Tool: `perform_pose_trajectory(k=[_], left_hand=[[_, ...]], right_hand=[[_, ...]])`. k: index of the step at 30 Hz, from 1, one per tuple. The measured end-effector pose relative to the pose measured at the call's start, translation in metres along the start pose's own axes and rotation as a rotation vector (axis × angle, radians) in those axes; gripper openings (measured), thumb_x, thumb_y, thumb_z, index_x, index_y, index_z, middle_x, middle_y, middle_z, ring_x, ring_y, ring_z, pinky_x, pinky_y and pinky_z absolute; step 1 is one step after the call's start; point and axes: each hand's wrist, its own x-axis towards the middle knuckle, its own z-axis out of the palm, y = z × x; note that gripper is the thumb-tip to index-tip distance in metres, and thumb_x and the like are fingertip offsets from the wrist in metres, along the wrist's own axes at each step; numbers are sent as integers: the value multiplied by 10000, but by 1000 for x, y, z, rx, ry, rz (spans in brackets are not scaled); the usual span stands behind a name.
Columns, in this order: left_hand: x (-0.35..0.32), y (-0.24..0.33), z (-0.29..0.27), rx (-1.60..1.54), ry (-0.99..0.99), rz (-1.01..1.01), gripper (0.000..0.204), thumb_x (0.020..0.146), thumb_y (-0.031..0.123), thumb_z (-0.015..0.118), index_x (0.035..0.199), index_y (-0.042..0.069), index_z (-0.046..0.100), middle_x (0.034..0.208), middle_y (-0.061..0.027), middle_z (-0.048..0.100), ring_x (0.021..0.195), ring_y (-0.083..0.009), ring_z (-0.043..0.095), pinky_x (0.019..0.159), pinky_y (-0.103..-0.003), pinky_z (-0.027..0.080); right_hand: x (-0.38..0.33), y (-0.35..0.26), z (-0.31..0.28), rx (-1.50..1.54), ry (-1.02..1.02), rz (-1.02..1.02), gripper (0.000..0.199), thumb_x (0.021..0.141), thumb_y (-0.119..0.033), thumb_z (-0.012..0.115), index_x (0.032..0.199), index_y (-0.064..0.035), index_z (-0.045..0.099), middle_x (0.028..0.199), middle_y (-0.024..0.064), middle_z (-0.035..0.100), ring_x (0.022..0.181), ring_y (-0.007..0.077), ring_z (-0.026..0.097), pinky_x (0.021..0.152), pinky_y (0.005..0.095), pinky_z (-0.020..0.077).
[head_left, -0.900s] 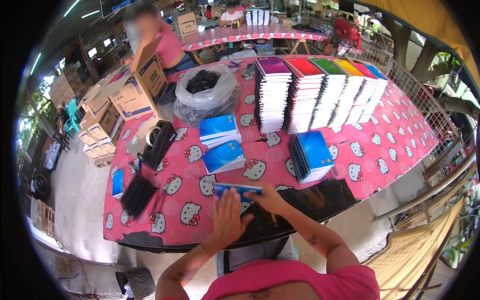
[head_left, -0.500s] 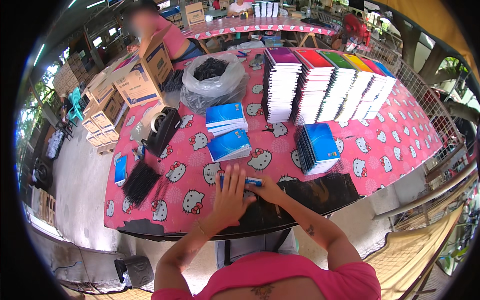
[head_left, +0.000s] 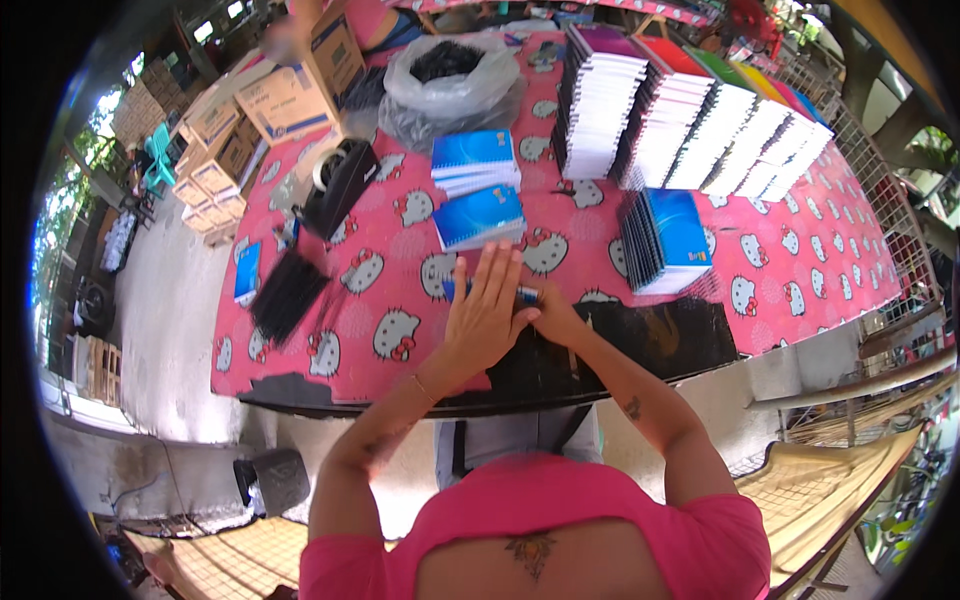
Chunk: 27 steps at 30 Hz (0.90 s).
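A blue notebook at the table's near edge is mostly hidden by my hands, with only a narrow strip of blue showing. My left hand lies across it, flat, its fingers stretched away from me and the thumb toward the right. At the right end, the fingers of my right hand are curled round the notebook. Just beyond my fingertips sits a small pile of blue notebooks, with a second blue pile behind it. To the right is a stack of blue notebooks with black spiral combs.
Tall stacks of notebooks with coloured covers line the far right. On the left are a black tape dispenser, black binding combs and a blue notebook. A plastic bag of black combs and cartons stand behind.
The view has tipped downward, so the table and everything on it appear higher. My hands stay together on the notebook, the left still flat over it and the right still gripping its end.
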Motion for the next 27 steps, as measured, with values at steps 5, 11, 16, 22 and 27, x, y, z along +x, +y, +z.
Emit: perform_pose_trajectory(k=[5, 11, 16, 22, 27], left_hand=[[-17, 2, -3, -97, 122, -1, 573, 986, 374, 538, 1425, 15, 452, 1449, -165, 482, 1368, -334, 432, 1155, -559, 231], [22, -23, -11, -269, 137, 99, 244, 943, 224, 629, 1160, 112, 626, 1085, -71, 652, 1018, -280, 621, 1124, -549, 278], [28, -23, -16, -230, 120, 72, 174, 934, 207, 643, 1078, 111, 627, 1008, -74, 657, 1000, -277, 630, 1120, -556, 281], [27, -14, -18, -305, 196, 70, 171, 940, 242, 639, 1052, 112, 646, 974, -53, 672, 929, -263, 649, 1131, -557, 273], [24, -21, -7, -313, 177, 85, 138, 918, 231, 671, 997, 119, 665, 910, -36, 681, 872, -245, 657, 1132, -552, 275]], right_hand=[[3, 8, 8, 82, 45, -18, 181, 894, -59, 652, 1064, -4, 676, 841, 54, 687, 787, 81, 595, 696, 309, 493], [7, 8, -2, 1, 18, -67, 196, 885, -97, 694, 1058, -8, 675, 864, 80, 701, 778, 108, 625, 693, 321, 497], [4, -9, -1, -39, 44, -47, 235, 869, -115, 719, 1070, -5, 670, 876, 93, 712, 825, 141, 670, 737, 333, 518], [-5, -33, -14, -52, 43, -152, 279, 900, -105, 700, 1155, 4, 665, 912, 109, 722, 880, 145, 689, 791, 307, 537], [-15, -42, -50, 153, 45, -1, 212, 901, -90, 702, 1092, 2, 707, 904, 86, 720, 873, 137, 688, 811, 286, 542]])
